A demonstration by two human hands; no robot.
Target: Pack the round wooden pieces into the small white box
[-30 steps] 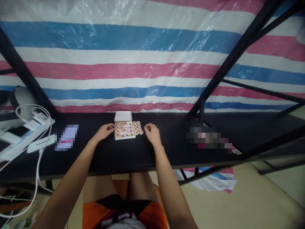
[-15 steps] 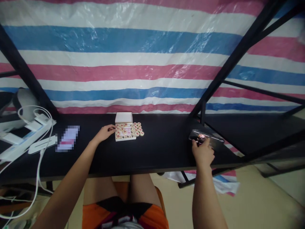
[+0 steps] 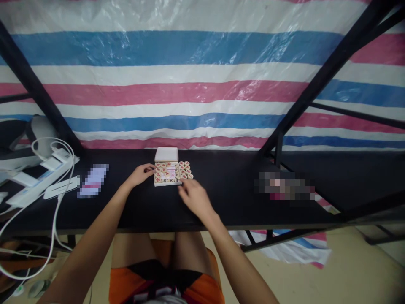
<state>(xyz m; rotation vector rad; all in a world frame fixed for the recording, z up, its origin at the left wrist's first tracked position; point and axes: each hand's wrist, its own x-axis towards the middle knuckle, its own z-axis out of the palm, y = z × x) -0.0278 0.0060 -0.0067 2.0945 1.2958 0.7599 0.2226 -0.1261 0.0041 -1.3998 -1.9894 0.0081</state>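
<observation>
A small white box (image 3: 167,183) of Chinese chess pieces sits on the black desk, its white lid (image 3: 166,154) standing open behind it. Round pieces with red and dark characters line the inside, around a printed sheet. Several red-marked chess pieces (image 3: 186,169) lie in a cluster against the box's right side. My left hand (image 3: 141,175) has its curled fingers at the box's left edge, gripping it. Over the box's front right corner, below the loose pieces, is my right hand (image 3: 196,196), thumb apart from the fingers; I see nothing in it.
On the left are a pixelated phone-like slab (image 3: 93,181), a white flat object (image 3: 61,188), a white power strip (image 3: 44,177) and looping white cables (image 3: 54,211). A pixelated dark object (image 3: 286,186) lies at the right. Black posts (image 3: 303,90) frame the desk before a striped sheet (image 3: 177,93).
My right hand has left the dark glossy object at the right and come across to the box. My left hand stays at the box's left edge. The view has shifted slightly.
</observation>
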